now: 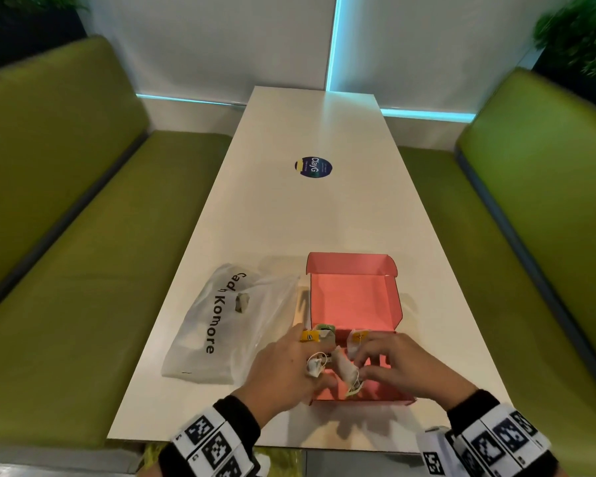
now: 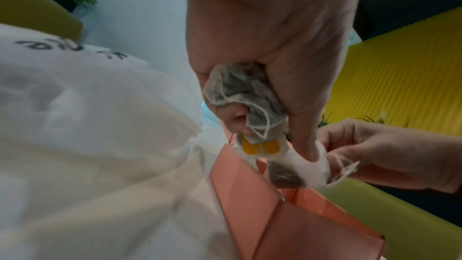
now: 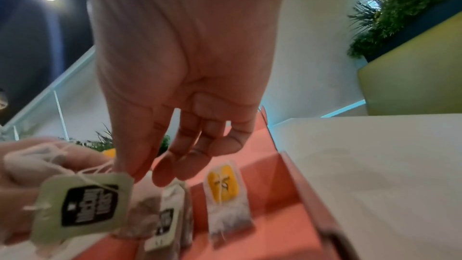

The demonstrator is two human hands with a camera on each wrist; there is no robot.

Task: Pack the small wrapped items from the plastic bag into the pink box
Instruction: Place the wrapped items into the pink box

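Observation:
The pink box (image 1: 355, 301) lies open on the table, its lid standing up at the far side. Over the box's near end my left hand (image 1: 310, 356) grips a bunch of tea bags (image 2: 240, 94) with strings and a yellow tag (image 2: 260, 146). My right hand (image 1: 362, 364) pinches one white tea bag (image 1: 344, 368) out of that bunch; its green tag (image 3: 82, 203) dangles. A yellow-tagged tea bag (image 3: 225, 191) lies inside the box. The plastic bag (image 1: 221, 321) lies flat left of the box with one small item (image 1: 242, 301) showing through it.
The long white table (image 1: 310, 218) carries a round dark sticker (image 1: 313, 166) farther back. Green bench seats (image 1: 83, 270) run along both sides. The table's near edge is just below my wrists.

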